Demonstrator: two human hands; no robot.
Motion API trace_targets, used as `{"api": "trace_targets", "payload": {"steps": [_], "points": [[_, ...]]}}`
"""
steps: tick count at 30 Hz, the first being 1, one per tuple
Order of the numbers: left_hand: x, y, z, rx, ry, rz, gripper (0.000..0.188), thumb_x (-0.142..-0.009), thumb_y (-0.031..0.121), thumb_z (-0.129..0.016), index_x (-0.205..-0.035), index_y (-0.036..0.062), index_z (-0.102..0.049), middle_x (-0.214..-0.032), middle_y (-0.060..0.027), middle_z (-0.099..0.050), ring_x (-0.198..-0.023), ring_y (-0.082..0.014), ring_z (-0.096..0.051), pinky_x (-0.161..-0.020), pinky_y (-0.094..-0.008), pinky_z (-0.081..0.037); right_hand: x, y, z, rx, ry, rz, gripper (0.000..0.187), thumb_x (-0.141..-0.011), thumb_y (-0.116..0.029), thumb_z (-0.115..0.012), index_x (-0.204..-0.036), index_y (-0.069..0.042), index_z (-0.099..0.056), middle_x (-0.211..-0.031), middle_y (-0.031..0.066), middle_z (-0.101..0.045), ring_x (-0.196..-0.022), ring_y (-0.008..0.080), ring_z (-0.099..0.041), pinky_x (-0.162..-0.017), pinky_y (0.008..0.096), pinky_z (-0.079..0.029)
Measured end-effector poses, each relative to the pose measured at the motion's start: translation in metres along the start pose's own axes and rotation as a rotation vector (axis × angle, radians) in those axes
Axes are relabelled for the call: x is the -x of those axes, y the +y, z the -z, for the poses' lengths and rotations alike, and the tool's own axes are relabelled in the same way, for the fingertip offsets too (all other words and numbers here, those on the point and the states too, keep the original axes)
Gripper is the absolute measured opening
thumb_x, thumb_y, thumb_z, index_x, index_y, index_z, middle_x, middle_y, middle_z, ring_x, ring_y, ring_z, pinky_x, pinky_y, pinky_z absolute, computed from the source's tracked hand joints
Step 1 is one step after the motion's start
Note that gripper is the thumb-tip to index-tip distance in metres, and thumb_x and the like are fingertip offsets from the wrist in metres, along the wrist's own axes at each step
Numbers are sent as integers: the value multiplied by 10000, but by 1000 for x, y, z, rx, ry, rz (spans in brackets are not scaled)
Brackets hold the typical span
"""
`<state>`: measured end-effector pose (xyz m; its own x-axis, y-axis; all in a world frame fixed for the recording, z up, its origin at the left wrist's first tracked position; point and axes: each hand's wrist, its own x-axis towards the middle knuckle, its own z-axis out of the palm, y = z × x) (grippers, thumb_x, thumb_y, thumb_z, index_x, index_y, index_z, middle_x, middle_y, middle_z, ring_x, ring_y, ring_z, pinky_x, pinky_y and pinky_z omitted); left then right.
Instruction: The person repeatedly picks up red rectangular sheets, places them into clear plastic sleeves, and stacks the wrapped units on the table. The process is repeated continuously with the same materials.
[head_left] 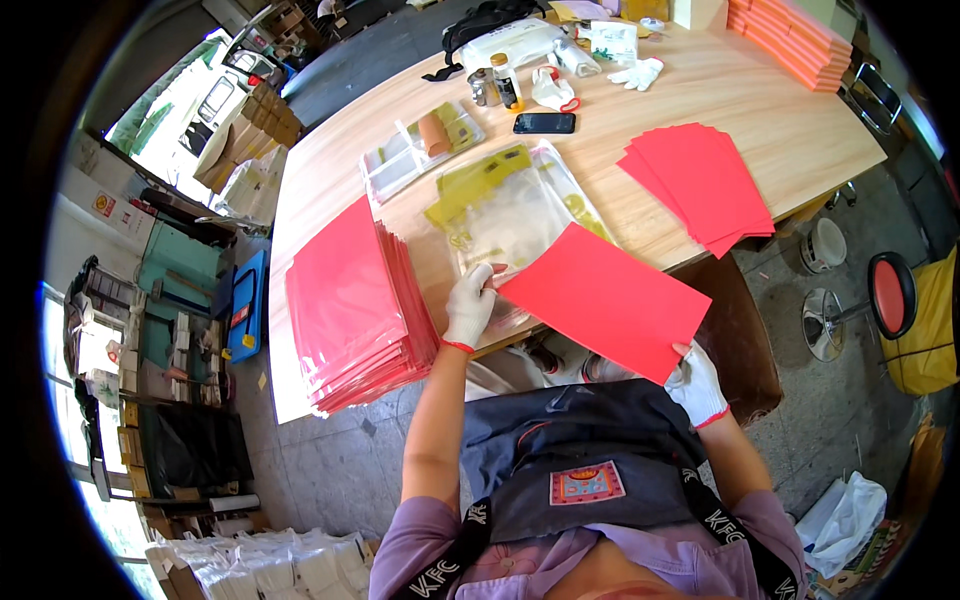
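Observation:
My right hand (697,384), in a white glove with bare fingertips, pinches a red sheet (610,300) by its near right corner. The sheet slants over the table's front edge. My left hand (470,305), gloved the same way, has its fingers pinched together by the sheet's left corner and the near edge of the clear plastic bags (505,215). Whether it grips bag or sheet is hard to see. These bags have olive-yellow printing and lie flat in front of me. On the left is a tall stack of red sheets in clear bags (350,300).
Loose red sheets (700,185) lie fanned on the right of the wooden table (330,160). Farther back are more packaged bags (420,150), a phone (545,123), a bottle (507,82), a white glove (637,74) and an orange stack (790,40). A stool (890,295) stands right.

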<state>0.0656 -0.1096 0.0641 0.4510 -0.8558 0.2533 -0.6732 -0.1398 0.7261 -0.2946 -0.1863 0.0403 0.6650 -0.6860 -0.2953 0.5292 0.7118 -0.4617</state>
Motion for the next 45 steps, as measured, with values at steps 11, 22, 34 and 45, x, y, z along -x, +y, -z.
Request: {"api": "trace_targets", "payload": {"steps": [11,22,34,45], "points": [[42,19,-56,275,530,33,618,-737,-55,-571,-1309,75,-375,-1185,-100,-492,-920,-171,-550,-743,-282,-473,16,32,-33,144,38,12,239,-880,-191,-540,-1072,-52,-504,-864,31,-591,-525,75,-534,-391,166,-382],[77,-37,-145,1023,37,515,344,-917,244,-461,-1192,36,-454,-1147,-93,-543,-984,-230,-570,-789,-353,-481,25,16,-60,368,1,-18,227,-903,-151,-500,-1101,-50,-457,-763,56,-584,-486,109,-532,-392,195,-393],[130,32,-133,1367,79,770,247,-881,47,-406,-1106,26,-507,-961,-102,-588,-811,-234,-620,-693,-355,-549,-64,92,-48,-106,168,-279,312,-957,-212,-381,-1189,-13,-446,-956,157,-597,-748,261,-640,-667,344,-566],[142,11,-53,992,52,771,274,-895,239,-551,-1005,-11,-570,-909,-72,-622,-791,-150,-621,-637,-276,-530,-76,106,-70,1988,-575,456,152,-880,-267,-492,-935,-135,-541,-627,74,-612,-582,237,-620,-488,384,-467]]}}
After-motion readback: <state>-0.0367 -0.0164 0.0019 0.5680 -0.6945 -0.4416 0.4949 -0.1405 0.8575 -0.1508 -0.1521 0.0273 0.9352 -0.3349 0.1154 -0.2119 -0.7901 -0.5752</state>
